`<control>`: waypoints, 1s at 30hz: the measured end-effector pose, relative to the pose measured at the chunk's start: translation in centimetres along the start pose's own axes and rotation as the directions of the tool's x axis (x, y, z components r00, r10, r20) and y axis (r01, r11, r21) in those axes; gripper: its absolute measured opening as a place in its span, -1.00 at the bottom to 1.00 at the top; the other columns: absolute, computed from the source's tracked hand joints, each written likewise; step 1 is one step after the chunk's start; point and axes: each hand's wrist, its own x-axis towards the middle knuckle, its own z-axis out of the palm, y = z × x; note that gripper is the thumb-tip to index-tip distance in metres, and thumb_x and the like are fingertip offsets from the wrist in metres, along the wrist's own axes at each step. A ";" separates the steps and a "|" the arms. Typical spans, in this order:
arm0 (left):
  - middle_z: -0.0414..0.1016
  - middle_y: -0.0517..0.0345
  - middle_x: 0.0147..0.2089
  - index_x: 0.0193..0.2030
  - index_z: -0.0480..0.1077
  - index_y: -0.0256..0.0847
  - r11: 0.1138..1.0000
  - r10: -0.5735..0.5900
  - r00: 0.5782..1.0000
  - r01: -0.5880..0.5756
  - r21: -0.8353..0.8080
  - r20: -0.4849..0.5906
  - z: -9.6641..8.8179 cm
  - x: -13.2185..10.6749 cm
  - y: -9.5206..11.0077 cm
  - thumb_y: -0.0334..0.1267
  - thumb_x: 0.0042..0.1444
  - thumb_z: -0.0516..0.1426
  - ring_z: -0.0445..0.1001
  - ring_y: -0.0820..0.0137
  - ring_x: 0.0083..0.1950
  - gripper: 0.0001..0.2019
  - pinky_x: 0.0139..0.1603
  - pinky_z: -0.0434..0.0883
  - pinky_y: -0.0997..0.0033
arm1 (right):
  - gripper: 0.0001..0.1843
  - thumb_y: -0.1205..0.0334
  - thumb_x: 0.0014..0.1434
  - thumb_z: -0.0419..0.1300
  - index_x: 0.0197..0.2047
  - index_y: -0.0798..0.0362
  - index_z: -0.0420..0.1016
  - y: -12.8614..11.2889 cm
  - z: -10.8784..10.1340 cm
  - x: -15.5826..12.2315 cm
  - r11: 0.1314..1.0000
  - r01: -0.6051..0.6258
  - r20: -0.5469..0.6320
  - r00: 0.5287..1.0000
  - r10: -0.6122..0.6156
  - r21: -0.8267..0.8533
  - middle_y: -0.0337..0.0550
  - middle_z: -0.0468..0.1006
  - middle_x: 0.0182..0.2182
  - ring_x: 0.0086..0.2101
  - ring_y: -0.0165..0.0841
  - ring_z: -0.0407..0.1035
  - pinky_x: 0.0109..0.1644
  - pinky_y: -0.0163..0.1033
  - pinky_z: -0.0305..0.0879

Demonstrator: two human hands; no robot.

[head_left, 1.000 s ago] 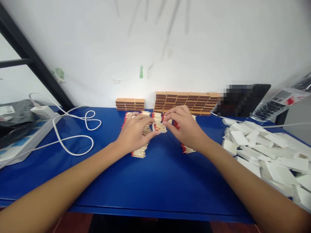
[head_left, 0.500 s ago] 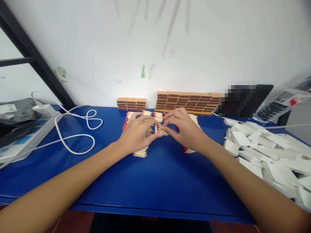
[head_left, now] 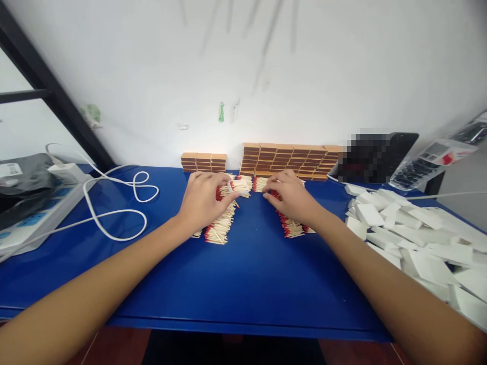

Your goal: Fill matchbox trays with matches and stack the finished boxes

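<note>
On the blue table (head_left: 243,284), matchbox stacks (head_left: 291,161) stand behind loose matches (head_left: 221,225).

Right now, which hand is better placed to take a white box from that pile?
Probably the right hand: the pile of white boxes lies on its side, while the left hand holds a small white tray with matches. Whether the right holds anything is unclear.

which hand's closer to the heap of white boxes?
Right. The right hand is at the matches, left of the white boxes and apart from them; the left hand is farther left, beyond the right hand.
</note>
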 end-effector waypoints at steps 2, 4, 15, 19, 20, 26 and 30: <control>0.77 0.08 -0.03 0.04 0.58 -0.14 1.000 0.006 1.000 -0.006 0.002 -0.003 0.0 0.0 0.0 -0.07 0.25 0.43 0.69 0.06 0.08 -0.68 0.26 0.40 -0.05 | -0.83 0.20 0.37 0.25 -0.15 0.00 0.69 0.5 0.3 -0.2 1.000 0.005 0.027 1.000 -0.005 -0.014 0.08 0.63 -0.07 0.00 0.01 0.33 0.15 0.20 0.35; 0.77 0.08 0.01 0.05 0.58 -0.13 1.000 0.015 1.000 -0.015 0.005 -0.003 -0.1 0.0 0.1 -0.06 0.26 0.43 0.68 0.07 0.10 -0.68 0.29 0.39 -0.05 | -0.83 0.19 0.37 0.25 -0.12 0.00 0.69 0.6 0.5 -0.2 1.000 0.019 0.022 1.000 -0.018 -0.017 0.08 0.63 -0.06 0.02 0.01 0.33 0.16 0.21 0.35; 0.76 0.06 0.05 0.04 0.58 -0.11 0.999 0.034 0.999 -0.034 -0.007 0.011 -0.1 -0.1 0.5 -0.02 0.27 0.42 0.68 0.07 0.11 -0.68 0.33 0.36 -0.07 | -0.87 0.21 0.36 0.27 -0.16 -0.02 0.67 0.7 0.5 -0.1 1.000 0.030 0.035 0.999 -0.030 -0.003 0.06 0.63 -0.11 -0.01 0.00 0.33 0.12 0.17 0.34; 0.76 0.06 0.04 0.05 0.58 -0.12 0.999 0.037 0.999 -0.037 -0.003 0.010 -0.1 -0.1 0.4 -0.05 0.27 0.42 0.68 0.07 0.11 -0.69 0.33 0.35 -0.06 | -0.91 0.22 0.34 0.29 -0.19 -0.01 0.63 0.6 0.3 0.0 0.999 0.036 0.049 0.998 -0.036 0.005 0.03 0.62 -0.13 -0.02 -0.03 0.32 0.12 0.14 0.33; 0.76 0.06 0.04 0.05 0.58 -0.13 0.999 0.040 0.999 -0.040 -0.002 0.007 -0.2 -0.1 0.4 -0.05 0.28 0.42 0.68 0.08 0.11 -0.69 0.33 0.35 -0.06 | -0.92 0.23 0.34 0.29 -0.21 -0.01 0.62 0.6 0.3 0.0 0.999 0.037 0.054 0.998 -0.037 0.010 0.03 0.61 -0.14 -0.03 -0.04 0.33 0.12 0.12 0.33; 0.76 0.06 0.04 0.05 0.58 -0.13 0.999 0.043 0.999 -0.043 0.011 0.012 -0.2 -0.1 0.3 -0.06 0.28 0.41 0.68 0.08 0.11 -0.70 0.33 0.36 -0.06 | -0.91 0.25 0.31 0.30 -0.28 -0.02 0.58 0.9 0.8 -0.1 0.999 0.031 0.063 0.997 -0.032 0.019 0.05 0.61 -0.07 0.01 -0.03 0.34 0.11 0.12 0.36; 0.76 0.03 0.03 0.03 0.58 -0.13 0.999 0.040 0.998 -0.041 0.019 0.038 -0.1 -0.1 0.2 -0.05 0.28 0.41 0.68 0.06 0.10 -0.70 0.33 0.35 -0.09 | -0.89 0.25 0.32 0.28 -0.29 -0.03 0.56 0.6 0.5 0.0 0.998 0.048 0.035 0.998 -0.049 0.027 0.10 0.60 0.02 0.09 0.02 0.35 0.16 0.21 0.37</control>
